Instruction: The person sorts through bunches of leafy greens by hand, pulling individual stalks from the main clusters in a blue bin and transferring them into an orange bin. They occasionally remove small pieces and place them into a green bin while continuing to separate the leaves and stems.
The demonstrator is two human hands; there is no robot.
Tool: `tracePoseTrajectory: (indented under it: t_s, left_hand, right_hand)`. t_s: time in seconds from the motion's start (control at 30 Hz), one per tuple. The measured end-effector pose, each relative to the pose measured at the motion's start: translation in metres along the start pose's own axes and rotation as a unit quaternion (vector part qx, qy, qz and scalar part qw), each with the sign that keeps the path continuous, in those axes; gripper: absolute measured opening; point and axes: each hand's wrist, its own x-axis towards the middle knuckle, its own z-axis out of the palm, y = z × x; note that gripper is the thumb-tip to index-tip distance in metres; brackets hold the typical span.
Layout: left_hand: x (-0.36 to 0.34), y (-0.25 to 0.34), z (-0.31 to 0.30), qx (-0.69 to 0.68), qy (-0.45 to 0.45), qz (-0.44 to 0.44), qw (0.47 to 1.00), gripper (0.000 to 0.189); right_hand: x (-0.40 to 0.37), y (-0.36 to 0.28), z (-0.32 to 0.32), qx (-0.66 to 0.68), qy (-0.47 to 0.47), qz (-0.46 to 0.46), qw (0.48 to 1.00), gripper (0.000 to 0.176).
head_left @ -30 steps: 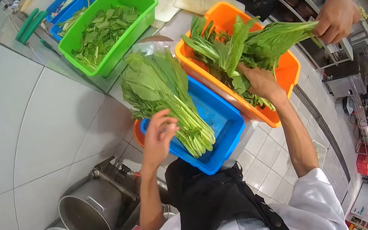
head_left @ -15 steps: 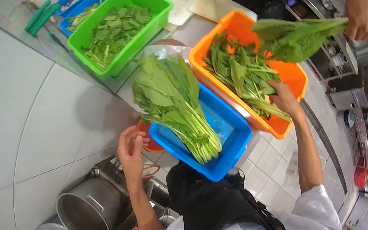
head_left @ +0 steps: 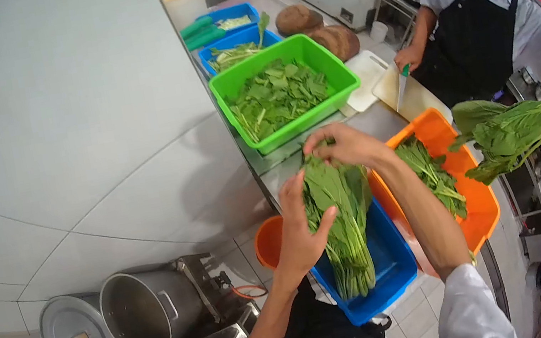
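Note:
A bunch of leafy greens (head_left: 341,218) lies in the blue tub (head_left: 398,266), its pale stems toward me and its leaves over the far rim. My left hand (head_left: 299,229) is beside the leaves on the left, open with thumb and fingers apart. At the leafy far end, my right hand (head_left: 346,147) has its fingers curled closed on the leaf tips. My right forearm crosses over the near side of the orange tub (head_left: 482,197), which holds more greens (head_left: 435,176). Beyond my hands stands a green tub (head_left: 333,74) filled with cut leaves (head_left: 283,94).
Across the counter a co-worker (head_left: 476,24) holds a green-handled knife (head_left: 403,84) over a cutting board (head_left: 420,95) and a bunch of greens (head_left: 513,130) in the other hand. To my left are a large pot (head_left: 138,315), an orange container (head_left: 269,243) and a tiled wall (head_left: 61,133).
My right hand has left the orange tub and come to the leaf tips over the blue tub. My left hand has moved in beside the bunch. The view has shifted, showing more of the co-worker.

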Motion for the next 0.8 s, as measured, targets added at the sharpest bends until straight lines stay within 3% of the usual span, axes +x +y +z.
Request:
tracePoseTrajectory:
  t_s: [0.1, 0.13, 0.17, 0.23, 0.27, 0.37, 0.43, 0.5, 0.57, 0.63, 0.7, 0.73, 0.77, 0.8]
  left_hand:
    - [-0.019, -0.020, -0.029, -0.054, 0.047, -0.072, 0.995, 0.068]
    - [-0.030, -0.026, -0.038, -0.082, 0.063, -0.121, 0.987, 0.066]
    - [-0.043, -0.035, -0.044, -0.076, 0.064, -0.119, 0.988, 0.066]
    - [-0.069, -0.056, -0.055, -0.029, 0.082, -0.196, 0.977, 0.061]
    - [-0.083, -0.061, -0.060, -0.021, 0.077, -0.201, 0.976, 0.061]
    - [-0.118, -0.060, -0.069, -0.113, 0.122, -0.321, 0.932, 0.056]
    - [-0.145, -0.080, -0.066, -0.125, 0.104, -0.340, 0.926, 0.049]
    - [-0.164, -0.098, -0.058, -0.137, 0.087, -0.364, 0.917, 0.043]
    - [-0.166, -0.104, -0.046, -0.151, 0.043, -0.338, 0.928, 0.029]
    - [-0.143, -0.077, -0.037, -0.182, 0.005, -0.321, 0.930, 0.022]
    - [-0.114, -0.052, -0.026, -0.223, -0.058, -0.322, 0.918, 0.020]
    - [-0.107, -0.053, -0.017, -0.244, -0.104, -0.313, 0.912, 0.023]
    - [-0.101, -0.056, -0.005, -0.264, -0.149, -0.299, 0.905, 0.025]
    - [-0.096, -0.053, 0.010, -0.263, -0.157, -0.301, 0.903, 0.025]
  right_hand:
    - [0.105, -0.009, -0.034, 0.041, 0.089, -0.042, 0.994, 0.012]
    - [0.148, -0.014, -0.045, 0.144, 0.144, -0.014, 0.979, 0.013]
    - [0.189, -0.022, -0.064, 0.171, 0.121, 0.009, 0.978, 0.033]
    - [0.191, -0.081, -0.058, 0.425, 0.269, -0.072, 0.861, 0.057]
    - [0.199, -0.084, -0.063, 0.433, 0.269, -0.067, 0.858, 0.057]
    - [0.207, -0.063, -0.063, 0.479, 0.284, -0.052, 0.829, 0.070]
    - [0.175, -0.031, -0.046, 0.353, 0.301, -0.111, 0.879, 0.057]
    - [0.107, 0.002, -0.023, 0.319, 0.278, -0.145, 0.895, 0.038]
    - [0.031, 0.043, 0.013, 0.268, 0.328, -0.171, 0.889, 0.021]
    - [-0.052, 0.096, 0.056, 0.173, 0.374, -0.112, 0.904, 0.012]
    - [-0.122, 0.141, 0.110, 0.050, 0.428, 0.018, 0.902, 0.012]
    - [-0.146, 0.150, 0.132, -0.037, 0.431, 0.013, 0.902, 0.019]
    - [-0.163, 0.168, 0.152, -0.216, 0.433, -0.013, 0.875, 0.028]
    - [-0.170, 0.182, 0.168, -0.214, 0.437, -0.006, 0.874, 0.028]
